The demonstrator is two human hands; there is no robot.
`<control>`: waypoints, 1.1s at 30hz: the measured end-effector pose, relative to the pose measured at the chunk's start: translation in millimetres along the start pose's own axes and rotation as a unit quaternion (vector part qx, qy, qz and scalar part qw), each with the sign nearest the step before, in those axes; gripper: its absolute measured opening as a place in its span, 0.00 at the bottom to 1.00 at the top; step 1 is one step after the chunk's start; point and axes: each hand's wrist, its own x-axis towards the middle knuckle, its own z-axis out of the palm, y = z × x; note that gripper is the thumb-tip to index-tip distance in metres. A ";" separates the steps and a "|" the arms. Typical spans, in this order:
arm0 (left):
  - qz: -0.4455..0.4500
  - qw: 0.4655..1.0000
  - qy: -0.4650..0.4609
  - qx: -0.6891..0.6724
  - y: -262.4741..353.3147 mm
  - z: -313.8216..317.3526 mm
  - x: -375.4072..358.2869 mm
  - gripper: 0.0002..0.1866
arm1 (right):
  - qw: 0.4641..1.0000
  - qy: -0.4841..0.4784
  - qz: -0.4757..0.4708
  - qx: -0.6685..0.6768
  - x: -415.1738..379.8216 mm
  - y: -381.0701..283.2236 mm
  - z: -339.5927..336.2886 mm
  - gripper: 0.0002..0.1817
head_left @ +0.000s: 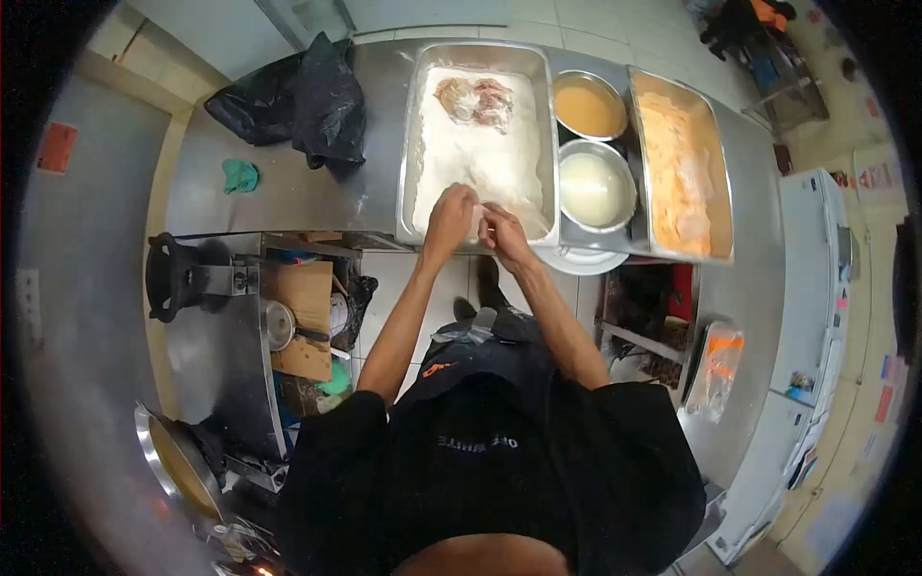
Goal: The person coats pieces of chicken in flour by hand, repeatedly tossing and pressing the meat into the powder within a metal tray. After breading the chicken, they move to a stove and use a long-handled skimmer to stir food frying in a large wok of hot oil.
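Over the near end of a deep metal tray (407, 182) filled with white flour-like powder (451, 158), my two hands work close together. My left hand (451, 221) is closed, fingertips pinched at a small pale piece. Just beside it, my right hand (505, 234) has its fingers curled in at the same piece. Fingers cover most of that piece, so I cannot tell what it is. At the tray's far end, raw-looking brownish-pink meat (475, 103) lies on the powder.
Right of the tray stand a bowl of orange-brown liquid (586, 106), a bowl of whitish liquid (594, 187) and a metal tray of orange-coated pieces (672, 173). Black plastic bags (327, 106) and a green crumpled cloth (240, 176) lie left. A burner (178, 276) stands nearer left.
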 end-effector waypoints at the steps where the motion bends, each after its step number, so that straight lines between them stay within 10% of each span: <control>1: -0.014 1.000 0.007 -0.012 3.0 -6.8 5.1 0.04 | 0.999 0.001 -0.013 0.053 25.6 5.4 -1.9 0.12; 6: -0.098 0.983 0.071 -0.136 12.3 0.4 21.0 0.11 | 0.964 0.148 -0.071 0.211 94.5 -12.8 28.4 0.06; 10: -0.225 0.958 0.066 -0.165 0.8 7.5 54.1 0.18 | 0.991 0.038 0.057 0.113 127.1 -18.6 19.2 0.11; 15: -0.251 0.956 0.058 -0.140 -24.0 7.5 80.3 0.04 | 0.993 0.037 -0.067 -0.089 165.9 -10.2 6.1 0.19; 33: -0.021 0.979 -0.100 -0.174 -35.8 -43.0 99.6 0.02 | 0.871 0.269 -0.285 -0.297 235.4 -15.7 -9.7 0.19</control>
